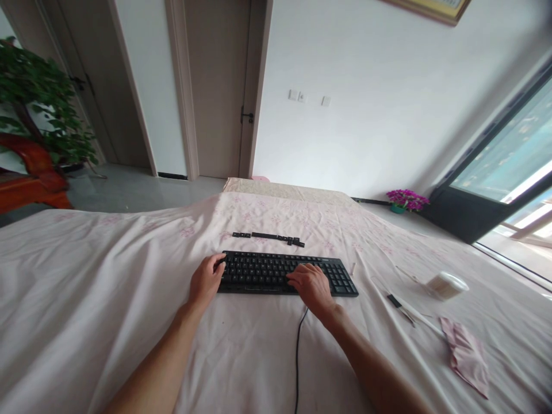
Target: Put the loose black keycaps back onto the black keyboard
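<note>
A black keyboard (259,269) lies on the pale flowered cloth. My left hand (207,278) grips its left end, thumb and fingers closed at the edge. Over the right part of the letter keys is my right hand (311,284), its fingers bent and drawn together at the keys. Whatever is between those fingertips is hidden. Just beyond the keyboard is a row of loose black keycaps (284,238), with a long space bar (264,235) among them. Along the keyboard's near edge, a strip shows no keycaps. A black cable (297,351) runs toward me from beside my right wrist.
On the right lie a small black-handled tool (401,309), a clear round tub (447,286) with pale contents and a crumpled pink cloth (466,353). The flowered cloth (129,276) has folds. Beyond stand a wooden chair (34,172), a door (218,86) and potted pink flowers (406,199).
</note>
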`<state>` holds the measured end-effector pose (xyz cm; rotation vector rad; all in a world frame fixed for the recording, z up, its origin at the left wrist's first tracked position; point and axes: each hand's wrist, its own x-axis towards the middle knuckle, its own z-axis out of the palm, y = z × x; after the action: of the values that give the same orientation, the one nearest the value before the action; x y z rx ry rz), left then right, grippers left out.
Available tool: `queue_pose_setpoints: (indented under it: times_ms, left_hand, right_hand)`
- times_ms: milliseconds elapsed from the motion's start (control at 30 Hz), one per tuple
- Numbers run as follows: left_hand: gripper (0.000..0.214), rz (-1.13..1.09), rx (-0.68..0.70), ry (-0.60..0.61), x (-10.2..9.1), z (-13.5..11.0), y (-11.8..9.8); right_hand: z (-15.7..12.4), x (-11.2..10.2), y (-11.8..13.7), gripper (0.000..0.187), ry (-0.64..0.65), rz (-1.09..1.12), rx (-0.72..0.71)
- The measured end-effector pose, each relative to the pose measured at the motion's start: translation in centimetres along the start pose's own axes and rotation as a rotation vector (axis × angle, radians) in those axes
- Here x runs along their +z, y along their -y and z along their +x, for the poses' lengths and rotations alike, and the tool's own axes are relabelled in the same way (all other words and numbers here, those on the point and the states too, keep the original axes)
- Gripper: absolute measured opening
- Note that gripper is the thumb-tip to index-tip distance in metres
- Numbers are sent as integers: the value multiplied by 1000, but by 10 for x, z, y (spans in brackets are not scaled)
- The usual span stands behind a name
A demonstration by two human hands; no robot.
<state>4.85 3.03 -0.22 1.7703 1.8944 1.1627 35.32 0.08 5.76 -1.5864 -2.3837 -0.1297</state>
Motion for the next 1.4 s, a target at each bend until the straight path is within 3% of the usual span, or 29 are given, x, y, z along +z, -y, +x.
queue_pose_setpoints:
  times_ms: [833,1400]
  left_hand:
    - [31,0,-2,3,-2,-2,-2]
    - [32,4,-10,10,-2,-2,-3]
  right_hand:
    - [-7,8,9,17,-31,-151,-122]
    - [0,2,6,12,33,-89,-56]
